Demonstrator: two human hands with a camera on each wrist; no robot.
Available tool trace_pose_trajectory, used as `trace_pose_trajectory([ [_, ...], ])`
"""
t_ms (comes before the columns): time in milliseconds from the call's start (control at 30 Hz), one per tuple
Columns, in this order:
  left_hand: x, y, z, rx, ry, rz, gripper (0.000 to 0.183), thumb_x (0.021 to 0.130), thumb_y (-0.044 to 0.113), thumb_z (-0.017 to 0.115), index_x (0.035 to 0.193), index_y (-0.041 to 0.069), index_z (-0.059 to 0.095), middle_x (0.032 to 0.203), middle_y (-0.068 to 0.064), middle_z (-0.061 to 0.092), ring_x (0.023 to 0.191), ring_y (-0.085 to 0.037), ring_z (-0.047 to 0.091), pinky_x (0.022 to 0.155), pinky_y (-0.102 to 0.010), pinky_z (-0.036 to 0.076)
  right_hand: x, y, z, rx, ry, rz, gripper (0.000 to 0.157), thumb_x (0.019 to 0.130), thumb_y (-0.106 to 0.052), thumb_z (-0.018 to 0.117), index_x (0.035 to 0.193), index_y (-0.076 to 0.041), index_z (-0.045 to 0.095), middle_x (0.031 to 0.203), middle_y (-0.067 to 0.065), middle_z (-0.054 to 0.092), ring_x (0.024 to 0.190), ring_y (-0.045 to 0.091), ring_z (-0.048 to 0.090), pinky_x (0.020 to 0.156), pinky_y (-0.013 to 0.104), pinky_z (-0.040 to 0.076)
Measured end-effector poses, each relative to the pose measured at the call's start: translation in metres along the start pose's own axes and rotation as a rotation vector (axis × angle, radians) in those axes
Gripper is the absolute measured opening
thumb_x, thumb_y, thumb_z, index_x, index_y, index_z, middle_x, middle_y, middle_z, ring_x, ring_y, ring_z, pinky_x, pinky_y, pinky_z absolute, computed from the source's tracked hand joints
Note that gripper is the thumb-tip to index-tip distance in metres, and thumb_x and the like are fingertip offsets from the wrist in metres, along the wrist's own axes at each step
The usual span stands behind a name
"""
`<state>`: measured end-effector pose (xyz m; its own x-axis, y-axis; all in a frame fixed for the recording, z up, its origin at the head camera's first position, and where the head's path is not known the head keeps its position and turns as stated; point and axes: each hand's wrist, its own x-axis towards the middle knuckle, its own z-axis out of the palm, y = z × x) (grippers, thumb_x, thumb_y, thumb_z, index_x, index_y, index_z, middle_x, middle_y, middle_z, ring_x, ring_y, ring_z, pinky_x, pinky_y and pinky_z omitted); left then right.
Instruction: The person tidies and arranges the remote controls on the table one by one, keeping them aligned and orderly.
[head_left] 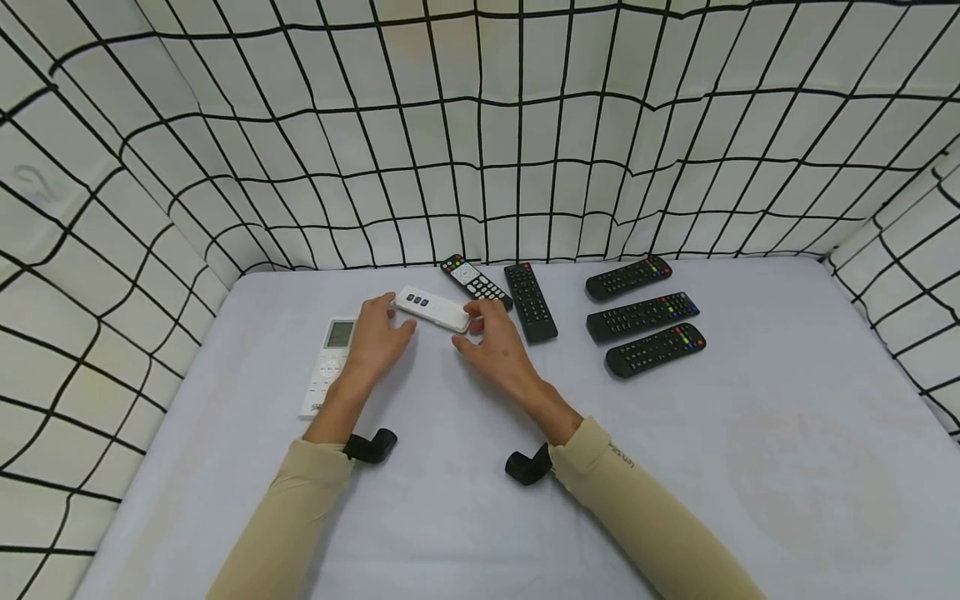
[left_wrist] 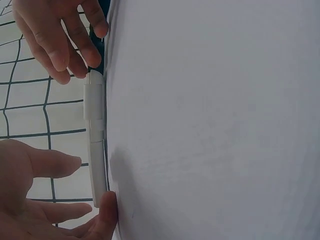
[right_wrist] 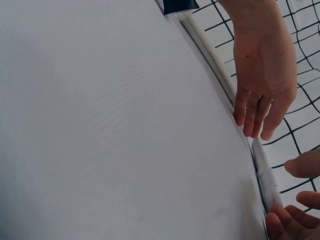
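A slim white remote control [head_left: 432,308] with a few dark buttons lies between the two hands, near the back of the table. At its left end is my left hand [head_left: 375,340], fingers loosely bent and thumb apart from it. My right hand [head_left: 498,346] is at the other end, fingertips touching or very near the remote. From the left wrist, the white remote [left_wrist: 97,135] shows edge-on, a left fingertip at its lower end. In the right wrist view its edge [right_wrist: 265,172] lies between both hands. Neither thumb closes on it.
A white remote with a screen [head_left: 340,333] lies partly under the left forearm. Behind the right hand are a black-and-white remote [head_left: 476,281] and a black remote [head_left: 531,303]. Three black remotes [head_left: 642,316] lie to the right. Black netting [head_left: 480,133] encloses the white-covered table [head_left: 750,375].
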<state>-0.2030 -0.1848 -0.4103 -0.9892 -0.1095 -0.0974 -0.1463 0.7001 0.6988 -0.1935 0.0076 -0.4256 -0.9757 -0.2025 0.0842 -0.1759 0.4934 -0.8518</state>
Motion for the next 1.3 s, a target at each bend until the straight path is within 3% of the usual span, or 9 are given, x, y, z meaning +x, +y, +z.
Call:
trace_pose_trajectory([
  [400, 0.0047, -0.0005, 0.0002, -0.014, -0.039, -0.007, 0.071, 0.103, 0.016, 0.057, 0.161, -0.007, 0.025, 0.159, -0.03, 0.04, 0.147, -0.044, 0.043, 0.12, -0.053, 0.041, 0.0018, 0.0021, -0.0014, 0.001, -0.001, 0.021, 0.057, 0.093, -0.009, 0.077, 0.143, 0.001, 0.053, 0.138, 0.018, 0.053, 0.112, 0.026, 0.064, 0.09, 0.034, 0.057],
  [633, 0.0072, -0.0016, 0.0017, -0.021, -0.041, -0.008, 0.071, 0.103, 0.018, 0.059, 0.162, -0.003, 0.026, 0.156, -0.03, 0.046, 0.15, -0.044, 0.04, 0.124, -0.055, 0.035, 0.0058, 0.0049, -0.0017, -0.056, -0.009, -0.003, 0.06, 0.092, -0.008, 0.077, 0.146, 0.001, 0.052, 0.129, 0.018, 0.061, 0.106, 0.025, 0.065, 0.087, 0.032, 0.054],
  [1033, 0.0023, -0.0017, 0.0019, -0.028, -0.035, 0.01, 0.068, 0.104, 0.016, 0.058, 0.161, -0.005, 0.029, 0.15, -0.031, 0.048, 0.138, -0.044, 0.051, 0.113, -0.053, 0.047, 0.0068, 0.0044, -0.0008, -0.115, -0.036, 0.013, 0.062, 0.088, 0.0, 0.08, 0.144, -0.001, 0.054, 0.119, 0.014, 0.061, 0.1, 0.021, 0.062, 0.083, 0.028, 0.053],
  [1300, -0.0006, 0.0001, 0.0021, -0.03, -0.03, 0.014, 0.064, 0.103, 0.016, 0.059, 0.158, -0.005, 0.034, 0.143, -0.03, 0.052, 0.123, -0.04, 0.056, 0.101, -0.048, 0.051, 0.0053, 0.0056, -0.003, -0.149, -0.053, 0.04, 0.063, 0.087, -0.004, 0.083, 0.144, -0.003, 0.055, 0.125, 0.013, 0.061, 0.1, 0.019, 0.063, 0.082, 0.027, 0.053],
])
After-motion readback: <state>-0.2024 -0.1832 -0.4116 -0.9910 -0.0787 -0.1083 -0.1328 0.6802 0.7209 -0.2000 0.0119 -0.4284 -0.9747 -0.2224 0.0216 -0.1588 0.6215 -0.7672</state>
